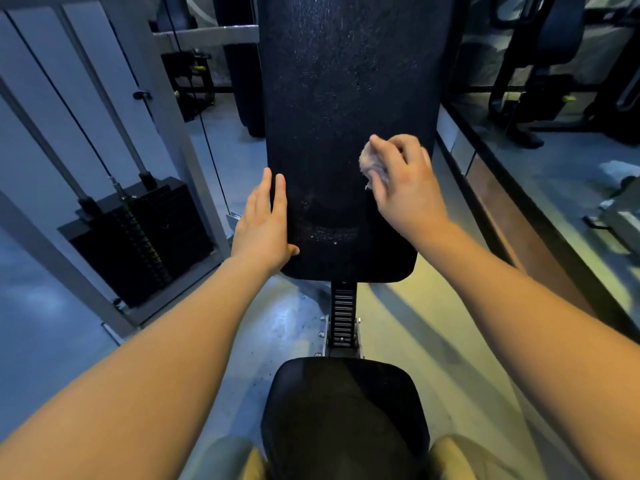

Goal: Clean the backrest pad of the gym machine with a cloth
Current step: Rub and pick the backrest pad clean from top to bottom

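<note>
The backrest pad (341, 109) is seen standing tall in front of the person, black and long, with its long side running up and down. The small seat (344, 410) is seen below it, close to the person's legs.

The cloth (371, 164) is bunched up and pale. It is held in the right hand (405, 181), with the fingers curled around it, and it is pressed against the pad near the pad's right edge, in the lower half. The left hand (265, 223) is laid flat and open on the pad's left edge, near the bottom left corner. Nothing is held in it. It looks like the pad is being kept steady that way.

A few pale specks can be seen on the pad near its bottom edge, between the two hands. Much more of the pad is found above the cloth than below it. So the next wipes are probably best made up and down along the long side. The right hand is the nearer one for that job, since the cloth is already in it.
</note>
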Demonstrator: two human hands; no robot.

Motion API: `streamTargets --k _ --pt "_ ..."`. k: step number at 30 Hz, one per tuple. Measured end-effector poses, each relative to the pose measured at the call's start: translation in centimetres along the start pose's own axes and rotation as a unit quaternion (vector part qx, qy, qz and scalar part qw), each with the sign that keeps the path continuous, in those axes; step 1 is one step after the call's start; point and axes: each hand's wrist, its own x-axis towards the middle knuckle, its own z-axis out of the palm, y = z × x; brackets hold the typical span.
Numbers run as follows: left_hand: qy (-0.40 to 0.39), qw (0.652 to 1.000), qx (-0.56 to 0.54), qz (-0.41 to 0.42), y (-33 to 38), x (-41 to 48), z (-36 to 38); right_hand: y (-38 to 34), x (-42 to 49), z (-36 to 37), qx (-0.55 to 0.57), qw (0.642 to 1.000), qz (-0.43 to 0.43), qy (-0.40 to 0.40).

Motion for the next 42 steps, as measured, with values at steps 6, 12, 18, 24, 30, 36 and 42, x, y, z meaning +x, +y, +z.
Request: streamTargets --k 6,12,18,24,30,36,42 --pt "0.022 1.0 0.011 0.002 0.3 0.1 0.7 -2.0 -4.3 3.0 -0.007 0.999 -0.035 0.002" --pt "0.022 0.999 0.03 -0.001 0.1 0.0 0.8 -2.0 -12.5 4.5 -0.046 0.954 -0.2 -0.22" --pt "0.012 0.999 0.029 -0.012 0.4 0.1 0.6 -0.9 -3.9 2.1 -0.038 0.997 -0.067 -0.022" --pt "0.018 0.999 0.041 -0.011 0.2 0.1 0.8 -1.6 -12.7 4.6 -0.049 0.969 -0.179 -0.166" --pt "0.017 0.999 0.033 -0.016 0.5 0.0 0.8 -0.6 -5.0 2.5 -0.044 0.996 -0.057 -0.053" --pt "0.014 0.999 0.033 -0.017 0.5 0.0 0.6 -1.0 -7.4 3.4 -0.034 0.998 -0.019 -0.052" --pt "0.018 0.999 0.031 -0.011 0.3 -0.1 0.6 -0.6 -6.2 2.4 -0.024 0.999 -0.019 -0.024"
